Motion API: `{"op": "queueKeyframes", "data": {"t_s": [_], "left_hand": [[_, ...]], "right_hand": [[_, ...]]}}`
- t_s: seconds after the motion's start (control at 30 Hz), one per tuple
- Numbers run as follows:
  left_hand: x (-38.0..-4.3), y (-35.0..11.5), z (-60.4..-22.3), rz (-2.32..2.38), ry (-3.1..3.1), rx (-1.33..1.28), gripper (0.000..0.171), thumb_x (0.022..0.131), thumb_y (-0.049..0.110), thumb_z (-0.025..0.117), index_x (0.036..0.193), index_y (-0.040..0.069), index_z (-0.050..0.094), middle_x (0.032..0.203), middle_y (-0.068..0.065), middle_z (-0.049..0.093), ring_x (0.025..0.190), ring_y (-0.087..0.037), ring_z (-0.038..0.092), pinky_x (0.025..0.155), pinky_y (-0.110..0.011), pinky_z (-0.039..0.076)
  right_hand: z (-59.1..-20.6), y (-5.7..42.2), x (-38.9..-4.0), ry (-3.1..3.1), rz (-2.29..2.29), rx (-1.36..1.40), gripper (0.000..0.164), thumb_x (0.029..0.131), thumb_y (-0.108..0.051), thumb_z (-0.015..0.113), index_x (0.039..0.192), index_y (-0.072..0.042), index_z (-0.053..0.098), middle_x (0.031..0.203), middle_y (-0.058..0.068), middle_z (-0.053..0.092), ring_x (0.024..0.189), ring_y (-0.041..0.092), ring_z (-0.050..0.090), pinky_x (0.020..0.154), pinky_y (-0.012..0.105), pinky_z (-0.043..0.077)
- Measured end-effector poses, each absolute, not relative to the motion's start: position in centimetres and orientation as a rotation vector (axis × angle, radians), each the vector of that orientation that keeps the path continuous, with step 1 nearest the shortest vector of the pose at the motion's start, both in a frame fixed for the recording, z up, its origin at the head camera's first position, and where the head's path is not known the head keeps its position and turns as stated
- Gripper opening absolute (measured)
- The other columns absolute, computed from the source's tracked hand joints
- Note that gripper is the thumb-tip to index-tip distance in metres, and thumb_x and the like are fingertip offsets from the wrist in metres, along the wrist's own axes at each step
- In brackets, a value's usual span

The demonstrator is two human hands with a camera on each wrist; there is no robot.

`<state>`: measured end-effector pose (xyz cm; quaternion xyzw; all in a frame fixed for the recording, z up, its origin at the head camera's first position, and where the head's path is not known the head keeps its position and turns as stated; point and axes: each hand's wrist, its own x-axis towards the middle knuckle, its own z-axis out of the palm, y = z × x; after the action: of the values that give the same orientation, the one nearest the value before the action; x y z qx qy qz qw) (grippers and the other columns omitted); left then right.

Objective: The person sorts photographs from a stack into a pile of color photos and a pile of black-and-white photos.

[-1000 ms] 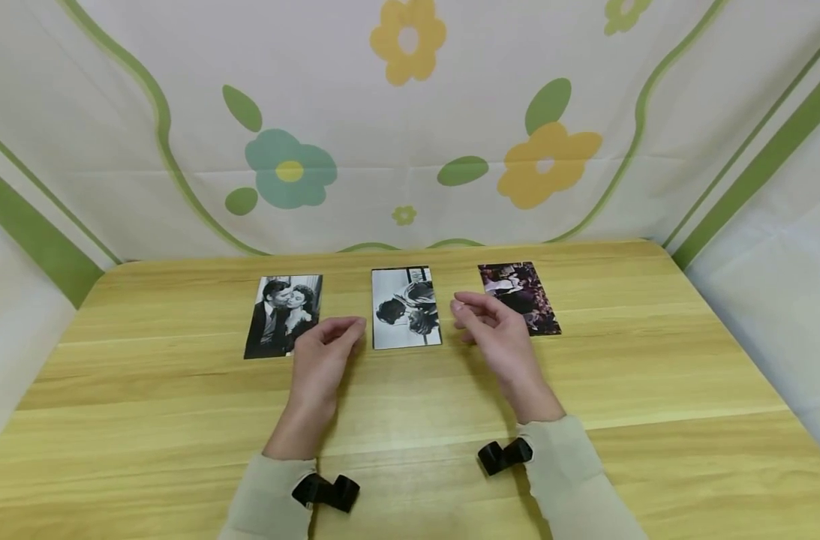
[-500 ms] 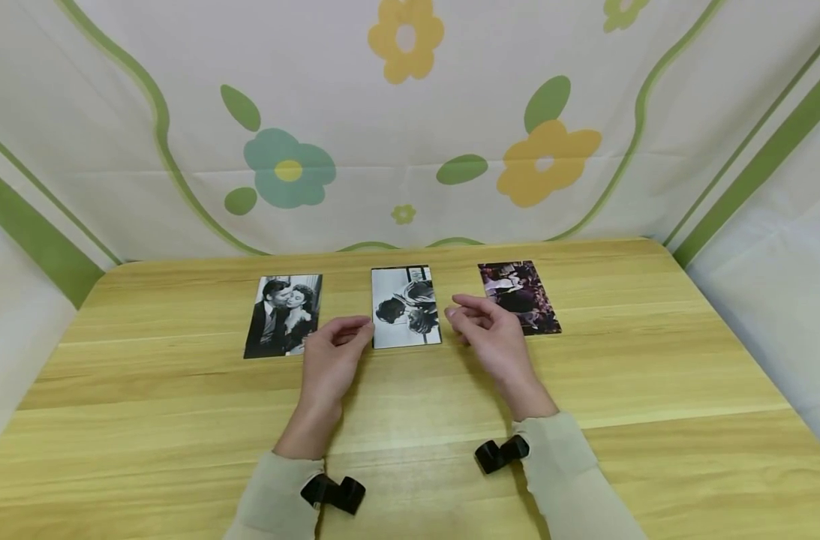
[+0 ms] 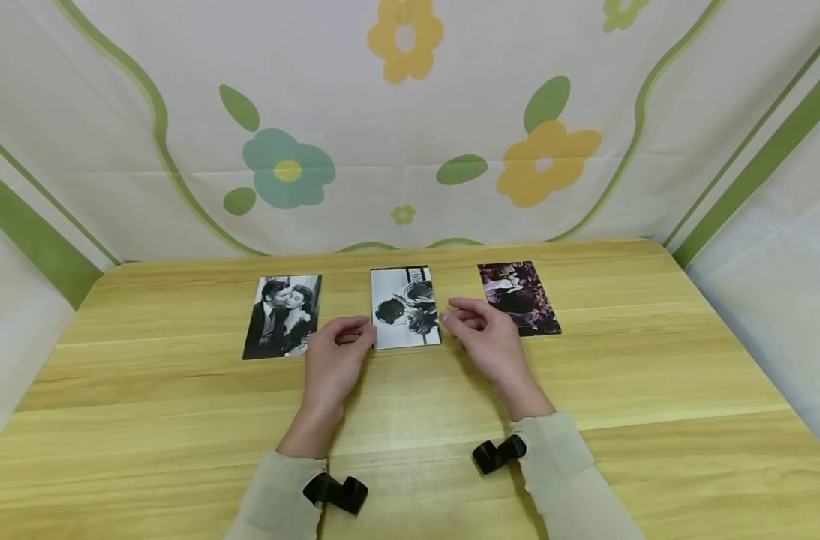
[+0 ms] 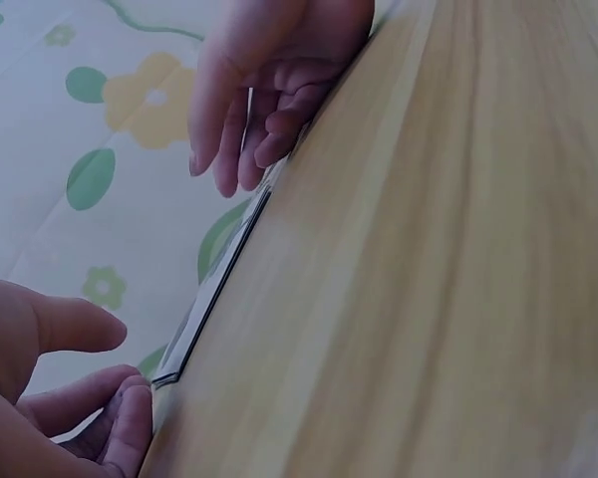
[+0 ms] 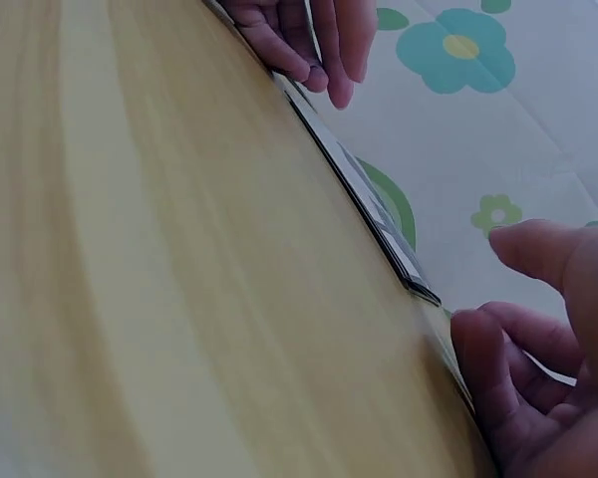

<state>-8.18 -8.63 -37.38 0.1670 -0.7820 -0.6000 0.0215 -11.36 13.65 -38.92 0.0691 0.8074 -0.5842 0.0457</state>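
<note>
A small stack of photo cards (image 3: 404, 296) lies flat at mid-table, its top card a black-and-white picture of two people. My left hand (image 3: 333, 360) is at the stack's left edge; in the left wrist view its fingertips (image 4: 132, 403) come right up to the near corner while the thumb stays apart. My right hand (image 3: 488, 341) is by the right edge, fingers loosely bent, with a slim gap to the stack (image 5: 364, 204) in the right wrist view. Left of them lies a black-and-white photo card (image 3: 274, 315); to the right, a dark colour photo card (image 3: 521, 292) is partly covered by my right hand.
The wood-grain table (image 3: 410, 420) ends at the back against a white cloth (image 3: 382, 135) printed with flowers and leaves. More cloth hangs at both sides. A black wrist-worn device (image 3: 337, 493) sits at my left cuff, and another black device (image 3: 499, 454) at my right.
Both hands have moved inward toward the middle stack, the left rightward up to its edge and the right slightly leftward. The cards have stayed in place.
</note>
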Motion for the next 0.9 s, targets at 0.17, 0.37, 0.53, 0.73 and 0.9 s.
{"op": "queueKeyframes", "data": {"t_s": [0.17, 0.37, 0.53, 0.73, 0.9], "left_hand": [[-8.3, -8.3, -37.4, -1.821, -2.502, 0.459, 0.037, 0.097, 0.011, 0.076, 0.132, 0.001, 0.074, 0.12, -0.016, 0.07, 0.106, -0.025, 0.063, 0.092, -0.031, 0.052], [-8.6, -8.0, -37.2, -1.759, -2.592, 0.405, 0.05, 0.094, 0.011, 0.078, 0.142, -0.002, 0.067, 0.121, -0.016, 0.064, 0.105, -0.025, 0.057, 0.093, -0.035, 0.05], [-8.8, -7.8, -37.3, -1.711, -2.662, 0.367, 0.057, 0.094, 0.016, 0.078, 0.147, -0.003, 0.063, 0.118, -0.013, 0.058, 0.102, -0.023, 0.051, 0.088, -0.032, 0.043], [-8.7, -7.8, -37.3, -1.695, -2.699, 0.368, 0.06, 0.097, 0.02, 0.076, 0.15, -0.001, 0.06, 0.117, -0.012, 0.055, 0.103, -0.024, 0.047, 0.086, -0.034, 0.039], [-8.7, -7.7, -37.3, -1.694, -2.703, 0.389, 0.06, 0.097, 0.021, 0.075, 0.151, 0.001, 0.059, 0.118, -0.01, 0.054, 0.105, -0.024, 0.047, 0.087, -0.033, 0.038]], "right_hand": [[-39.0, 13.4, -11.4, 2.604, -1.632, 0.135, 0.043, 0.096, -0.029, 0.082, 0.135, -0.014, 0.074, 0.117, 0.007, 0.075, 0.102, 0.019, 0.066, 0.089, 0.028, 0.053], [-39.1, 12.8, -11.4, 2.746, -1.475, 0.021, 0.049, 0.093, -0.027, 0.085, 0.137, -0.01, 0.073, 0.112, 0.007, 0.071, 0.095, 0.019, 0.065, 0.086, 0.031, 0.052], [-39.1, 12.5, -11.3, 2.803, -1.395, -0.004, 0.053, 0.091, -0.029, 0.086, 0.138, -0.01, 0.072, 0.111, 0.006, 0.069, 0.091, 0.017, 0.062, 0.084, 0.031, 0.048], [-39.0, 12.2, -11.1, 2.833, -1.342, -0.019, 0.053, 0.09, -0.03, 0.086, 0.138, -0.012, 0.073, 0.11, 0.004, 0.069, 0.091, 0.017, 0.061, 0.083, 0.032, 0.044], [-39.0, 12.0, -11.0, 2.846, -1.335, -0.03, 0.051, 0.09, -0.029, 0.086, 0.137, -0.014, 0.074, 0.108, 0.003, 0.068, 0.09, 0.017, 0.06, 0.082, 0.032, 0.044]]}}
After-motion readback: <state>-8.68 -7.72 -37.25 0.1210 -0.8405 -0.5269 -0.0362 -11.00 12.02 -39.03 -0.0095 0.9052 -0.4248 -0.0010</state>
